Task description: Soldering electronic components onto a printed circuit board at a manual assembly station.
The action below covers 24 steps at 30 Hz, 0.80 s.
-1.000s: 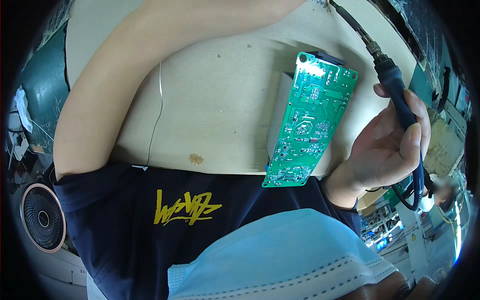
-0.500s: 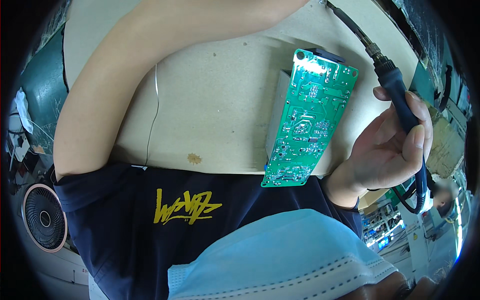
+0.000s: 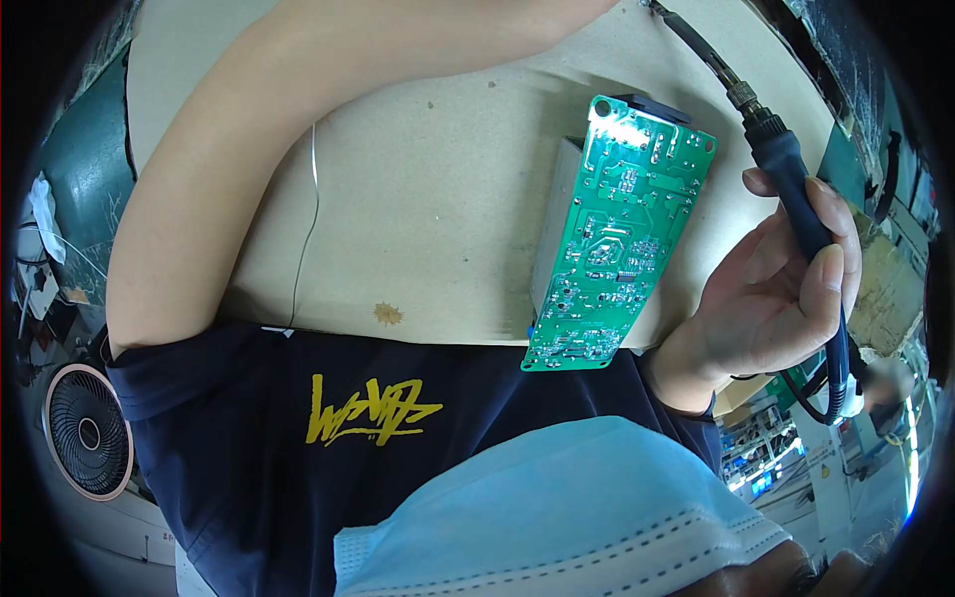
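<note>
My right hand (image 3: 781, 284) holds a soldering iron (image 3: 791, 179) by its dark blue grip, thumb and fingers closed around it. The iron's tip points up and away to the top edge, near a small shiny spot. Left of this hand lies a green circuit board (image 3: 627, 239), soldered face up, with a grey side piece (image 3: 554, 229) under its left edge and a black part (image 3: 652, 107) at its far end. Neither hand touches the board. My left forearm (image 3: 398, 45) arches across the top left; its hand is beyond the top edge.
A tan work surface (image 3: 418, 209) with a brown stain (image 3: 387, 314) lies beneath. One thin silvery wire (image 3: 308, 234) runs down beside my left arm. The iron's cord (image 3: 836, 388) hangs below my right hand. A round fan (image 3: 90, 433) stands at lower left.
</note>
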Available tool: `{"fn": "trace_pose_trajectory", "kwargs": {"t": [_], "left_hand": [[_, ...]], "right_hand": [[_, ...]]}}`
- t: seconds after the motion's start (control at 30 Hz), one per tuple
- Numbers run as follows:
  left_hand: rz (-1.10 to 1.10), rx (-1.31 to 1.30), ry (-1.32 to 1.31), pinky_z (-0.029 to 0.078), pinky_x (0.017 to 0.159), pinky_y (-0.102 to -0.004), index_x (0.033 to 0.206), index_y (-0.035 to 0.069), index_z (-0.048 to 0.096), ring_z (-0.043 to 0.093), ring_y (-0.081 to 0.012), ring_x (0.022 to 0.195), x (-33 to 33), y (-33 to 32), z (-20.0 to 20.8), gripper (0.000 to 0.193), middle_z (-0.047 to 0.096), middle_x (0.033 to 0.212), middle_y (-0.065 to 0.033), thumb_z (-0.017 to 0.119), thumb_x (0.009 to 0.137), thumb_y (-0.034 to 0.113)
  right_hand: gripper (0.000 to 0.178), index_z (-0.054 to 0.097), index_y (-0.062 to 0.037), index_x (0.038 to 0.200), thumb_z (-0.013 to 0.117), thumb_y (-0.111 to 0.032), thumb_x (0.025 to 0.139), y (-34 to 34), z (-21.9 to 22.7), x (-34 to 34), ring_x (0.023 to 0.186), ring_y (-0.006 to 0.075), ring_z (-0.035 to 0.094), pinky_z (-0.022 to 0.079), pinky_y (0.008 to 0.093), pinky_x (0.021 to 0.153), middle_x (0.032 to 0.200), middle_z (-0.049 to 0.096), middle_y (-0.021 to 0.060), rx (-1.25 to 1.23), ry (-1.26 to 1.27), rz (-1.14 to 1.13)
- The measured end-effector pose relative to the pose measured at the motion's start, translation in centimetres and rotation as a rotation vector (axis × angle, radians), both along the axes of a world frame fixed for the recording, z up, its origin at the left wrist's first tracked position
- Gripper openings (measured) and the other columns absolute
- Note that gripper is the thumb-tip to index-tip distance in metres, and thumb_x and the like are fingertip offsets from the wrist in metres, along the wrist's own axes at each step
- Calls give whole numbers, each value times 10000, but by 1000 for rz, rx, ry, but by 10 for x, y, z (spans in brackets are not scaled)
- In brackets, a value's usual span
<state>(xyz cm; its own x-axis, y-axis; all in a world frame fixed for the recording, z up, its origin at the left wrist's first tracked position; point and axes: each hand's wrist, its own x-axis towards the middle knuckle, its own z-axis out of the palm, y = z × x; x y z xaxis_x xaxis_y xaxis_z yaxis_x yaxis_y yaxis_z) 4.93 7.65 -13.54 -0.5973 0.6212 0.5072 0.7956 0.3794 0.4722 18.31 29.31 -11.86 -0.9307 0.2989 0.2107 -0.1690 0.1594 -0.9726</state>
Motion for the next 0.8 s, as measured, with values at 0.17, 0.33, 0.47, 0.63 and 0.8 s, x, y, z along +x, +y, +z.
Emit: {"fn": "trace_pose_trajectory", "kwargs": {"t": [0.17, 0.33, 0.47, 0.63, 0.8], "left_hand": [[0, -24, -43, 302, 442, -294, 756, 10, 596, 419, -133, 430, 0, 3, 2, 58, 440, 496, -49, 643, 784, 29], [17, 23, -111, 278, 439, -287, 746, 16, 589, 390, -116, 425, -3, -5, -3, 66, 401, 476, -25, 642, 784, 29], [-75, 20, -174, 276, 441, -288, 745, 19, 588, 384, -112, 425, -7, -3, 5, 67, 396, 475, -19, 641, 785, 30], [3, 3, -161, 283, 445, -289, 754, 18, 587, 390, -112, 429, -4, -5, 5, 68, 406, 477, -20, 636, 795, 39], [-27, 139, -235, 282, 449, -267, 781, 11, 584, 402, -83, 450, -10, -4, -14, 61, 437, 515, -21, 634, 812, 28]], "right_hand": [[468, 589, 162, 1073, 488, -267, 918, -4, 1, 2, 739, 262, 685, 385, 174, 539, 975, 640, 288, 14, -12, -55], [464, 586, 163, 1074, 497, -266, 921, -4, 1, 0, 793, 302, 695, 378, 153, 537, 992, 636, 294, 20, -31, 2], [459, 586, 159, 1076, 485, -262, 925, 1, 3, 1, 796, 340, 692, 470, 212, 611, 994, 633, 291, 34, -32, 28], [455, 580, 151, 1089, 455, -256, 930, 1, -1, 0, 787, 400, 678, 544, 438, 798, 983, 628, 284, 0, 88, 6], [463, 586, 144, 1100, 433, -262, 938, 5, 2, 4, 729, 346, 641, 543, 445, 783, 880, 572, 224, 17, 115, 22]]}}
